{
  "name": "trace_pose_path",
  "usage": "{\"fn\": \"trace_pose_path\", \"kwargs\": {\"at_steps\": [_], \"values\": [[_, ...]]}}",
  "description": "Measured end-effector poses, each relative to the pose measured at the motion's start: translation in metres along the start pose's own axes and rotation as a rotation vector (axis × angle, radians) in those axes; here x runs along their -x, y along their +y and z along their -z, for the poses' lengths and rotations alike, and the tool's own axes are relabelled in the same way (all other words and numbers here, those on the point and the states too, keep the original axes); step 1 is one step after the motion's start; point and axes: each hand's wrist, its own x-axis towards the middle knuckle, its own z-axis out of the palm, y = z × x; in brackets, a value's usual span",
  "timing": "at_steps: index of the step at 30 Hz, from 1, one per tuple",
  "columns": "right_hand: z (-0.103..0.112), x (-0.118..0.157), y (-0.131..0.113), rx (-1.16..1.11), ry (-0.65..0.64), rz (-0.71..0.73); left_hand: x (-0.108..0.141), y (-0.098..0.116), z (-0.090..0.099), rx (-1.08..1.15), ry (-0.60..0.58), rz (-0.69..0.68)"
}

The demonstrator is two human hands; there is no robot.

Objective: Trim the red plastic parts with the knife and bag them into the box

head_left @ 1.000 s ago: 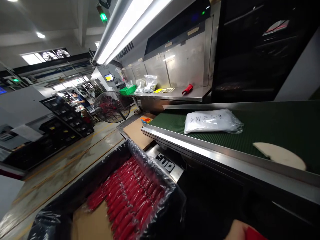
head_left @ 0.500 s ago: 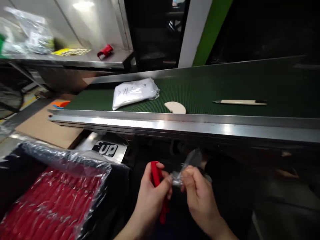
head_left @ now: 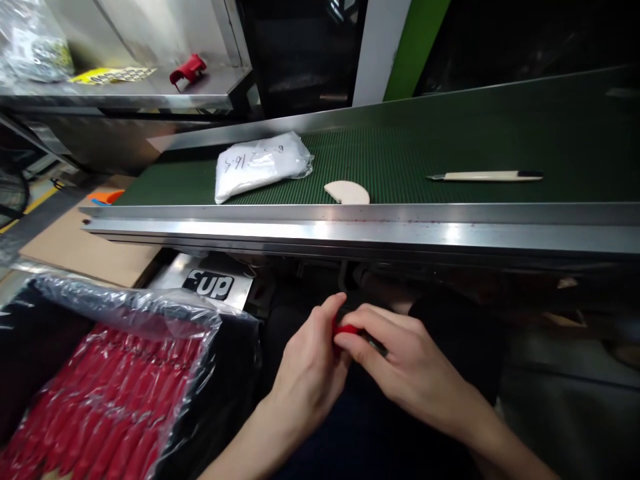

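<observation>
Beside a green conveyor (head_left: 380, 150), left hand (head_left: 311, 353) and right hand (head_left: 403, 343) hold a red part (head_left: 346, 329) between bent fingers; likely light, stiff, best gripped edgewise.

in front of you runs a ribbed green conveyor belt (head_left: 373, 153), edged on your side by a metal rail (head_left: 400, 232). on it you have a white packet (head_left: 263, 163) in clear plastic with handwriting across it, then a flat beige piece (head_left: 353, 193) close to the rail, and well apart to your right a pale-handled tool (head_left: 480, 177) with a dark end. beyond, at your upper left, a steel bench (head_left: 150, 100) bears a clear bag (head_left: 37, 57) and a yellow sheet (head_left: 100, 76). nearer you, cardboard (head_left: 85, 240) lies left of a silvery sheet (head_left: 241, 293) whose dark label reads "up".
</observation>
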Motion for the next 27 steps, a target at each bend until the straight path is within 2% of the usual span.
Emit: {"fn": "trace_pose_path", "kwargs": {"at_steps": [1, 5, 7, 10, 12, 14, 19, 25, 27], "values": [[0.002, 0.002, -0.001, 0.008, 0.071, 0.016, 0.000, -0.003, 0.000, -0.005, 0.014, 0.010], [0.013, 0.025, 0.001, 0.214, 0.524, 0.004, -0.007, -0.014, 0.002, 0.100, 0.155, 0.135], [0.019, 0.040, 0.000, 0.361, 0.617, 0.045, -0.014, -0.018, 0.006, 0.167, 0.165, 0.203], [0.022, 0.054, -0.005, 0.484, 0.506, 0.217, -0.022, -0.016, 0.012, 0.282, 0.156, 0.297], [0.020, 0.055, -0.008, 0.495, 0.388, 0.346, -0.024, -0.012, 0.013, 0.343, 0.154, 0.340], [0.016, 0.053, -0.007, 0.504, 0.334, 0.415, -0.024, -0.007, 0.014, 0.393, 0.148, 0.361], [0.009, 0.052, 0.009, 0.550, 0.278, 0.457, -0.018, -0.002, 0.011, 0.476, 0.129, 0.361], [0.007, 0.055, 0.024, 0.524, 0.031, 0.486, -0.013, -0.013, 0.007, 0.448, 0.150, 0.265], [0.003, 0.053, 0.025, 0.519, 0.074, 0.453, -0.008, -0.016, 0.003, 0.414, 0.179, 0.229]]}}
